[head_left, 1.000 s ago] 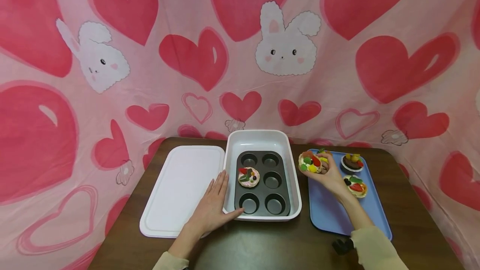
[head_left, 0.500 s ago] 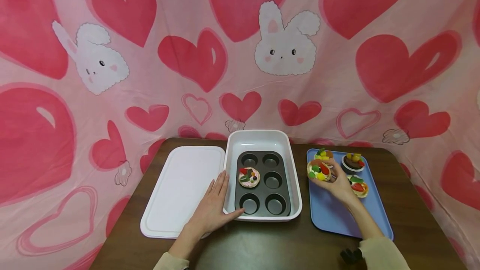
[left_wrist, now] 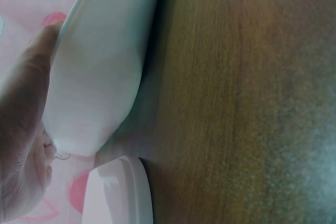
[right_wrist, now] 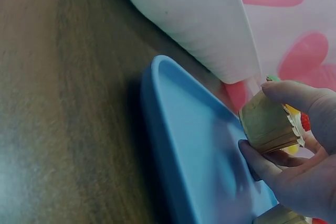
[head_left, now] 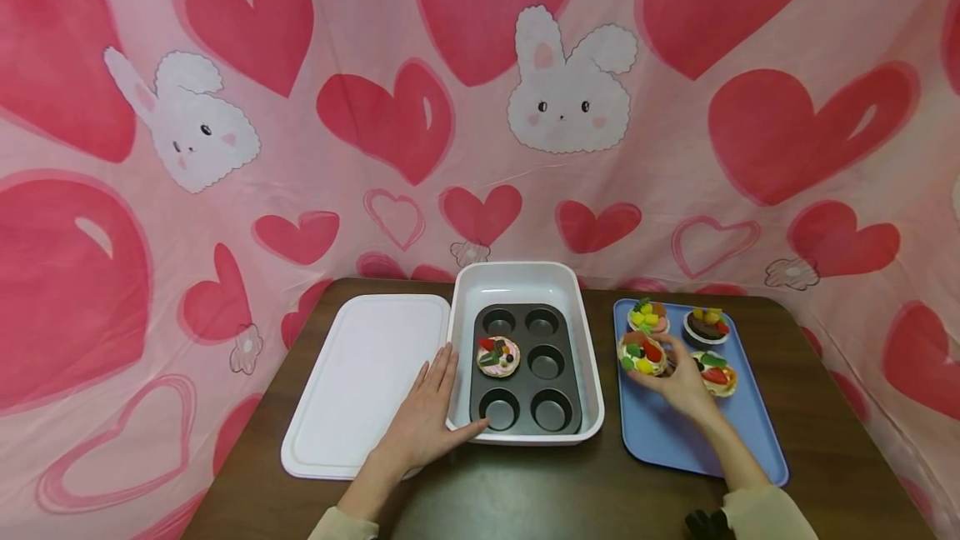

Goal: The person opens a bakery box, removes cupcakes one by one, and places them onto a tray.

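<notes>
My right hand [head_left: 684,382] pinches a fruit-topped cupcake [head_left: 641,355] between thumb and fingers, close over the left part of the blue tray [head_left: 675,444]. The cupcake's pale paper cup [right_wrist: 266,124] shows in the right wrist view, tilted. Just behind it on the tray is a yellow-topped cupcake [head_left: 647,317]. My left hand [head_left: 423,415] lies with straight fingers along the near left rim of the white bin [head_left: 592,390], thumb spread over its front edge. Inside the bin is a dark muffin pan [head_left: 522,390]; a pink-creamed cupcake [head_left: 498,357] fills its middle left cup.
A chocolate cupcake [head_left: 705,327] and a strawberry-topped cupcake [head_left: 715,374] stand on the tray beside my right hand. A flat white lid [head_left: 352,390] lies left of the bin on the brown table [head_left: 525,490]. Behind hangs a pink cloth [head_left: 480,165] with hearts and rabbits.
My right hand has moved the cupcake to the right and lower, from the tray's left edge to over the tray. My left hand stays at the bin's rim.
</notes>
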Tool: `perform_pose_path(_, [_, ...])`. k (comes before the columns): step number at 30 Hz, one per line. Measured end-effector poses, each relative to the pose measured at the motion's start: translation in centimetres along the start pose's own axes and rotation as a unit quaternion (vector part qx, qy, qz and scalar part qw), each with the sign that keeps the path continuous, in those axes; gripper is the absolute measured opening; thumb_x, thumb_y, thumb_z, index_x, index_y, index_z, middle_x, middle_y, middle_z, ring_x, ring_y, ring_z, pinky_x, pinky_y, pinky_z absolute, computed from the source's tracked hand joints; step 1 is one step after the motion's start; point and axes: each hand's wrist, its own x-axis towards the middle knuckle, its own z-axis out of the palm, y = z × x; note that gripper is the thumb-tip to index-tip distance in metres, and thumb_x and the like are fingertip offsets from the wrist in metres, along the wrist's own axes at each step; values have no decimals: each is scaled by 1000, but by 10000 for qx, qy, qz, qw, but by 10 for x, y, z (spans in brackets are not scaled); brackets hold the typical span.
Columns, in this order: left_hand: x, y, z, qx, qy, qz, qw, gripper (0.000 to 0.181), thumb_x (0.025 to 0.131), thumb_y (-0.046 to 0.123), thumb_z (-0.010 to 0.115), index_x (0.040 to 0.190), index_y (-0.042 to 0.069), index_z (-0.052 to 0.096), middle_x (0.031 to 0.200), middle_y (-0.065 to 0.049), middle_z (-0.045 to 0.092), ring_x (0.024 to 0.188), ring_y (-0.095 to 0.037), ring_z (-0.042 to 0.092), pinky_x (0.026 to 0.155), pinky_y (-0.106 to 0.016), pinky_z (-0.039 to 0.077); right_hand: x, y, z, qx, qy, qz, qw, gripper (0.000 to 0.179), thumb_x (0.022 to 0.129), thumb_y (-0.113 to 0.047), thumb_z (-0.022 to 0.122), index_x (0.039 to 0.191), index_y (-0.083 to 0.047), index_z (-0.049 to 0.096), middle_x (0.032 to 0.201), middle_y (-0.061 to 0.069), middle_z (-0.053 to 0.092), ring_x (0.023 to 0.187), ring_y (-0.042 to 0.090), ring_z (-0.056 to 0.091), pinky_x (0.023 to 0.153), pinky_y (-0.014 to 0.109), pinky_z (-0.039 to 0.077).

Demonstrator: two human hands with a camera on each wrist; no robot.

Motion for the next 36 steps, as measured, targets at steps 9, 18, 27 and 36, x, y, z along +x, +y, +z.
perform_pose_path(9, [-1, 1, -1, 7, 29, 33, 10000, 122, 90, 78, 69, 175, 4, 23, 186, -13, 19, 173, -33, 23, 139, -57, 24, -3, 5, 0, -348, 69, 60, 9994, 82, 92, -13, 88, 156, 6, 40, 143, 34, 57, 122, 38, 62, 85, 4, 41])
perform_pose_path(18, [0, 0, 0, 4, 31, 51, 10000, 122, 90, 79, 68, 174, 3, 24, 186, -13, 19, 172, -33, 23, 139, -56, 25, -5, 5, 3, -760, 215, -202, 9967, 78, 89, -12, 91, 150, 7, 46, 136, 34, 63, 120, 41, 65, 92, 22, 49])
perform_pose_path(27, [1, -2, 1, -37, -24, 22, 10000, 122, 90, 81, 67, 175, 4, 24, 186, -13, 18, 173, -33, 23, 139, -56, 24, -5, 4, 8, -737, 188, -194, 9969, 79, 88, -11, 91, 150, 9, 45, 140, 36, 62, 125, 44, 64, 98, 19, 44])
perform_pose_path(36, [2, -2, 0, -78, -55, 10, 10000, 123, 90, 83, 66, 175, 4, 24, 186, -12, 17, 173, -32, 21, 140, -56, 23, -5, 4, 11, -653, 158, -176, 9976, 81, 91, -9, 87, 152, 14, 39, 146, 42, 54, 133, 56, 58, 118, 70, 45])
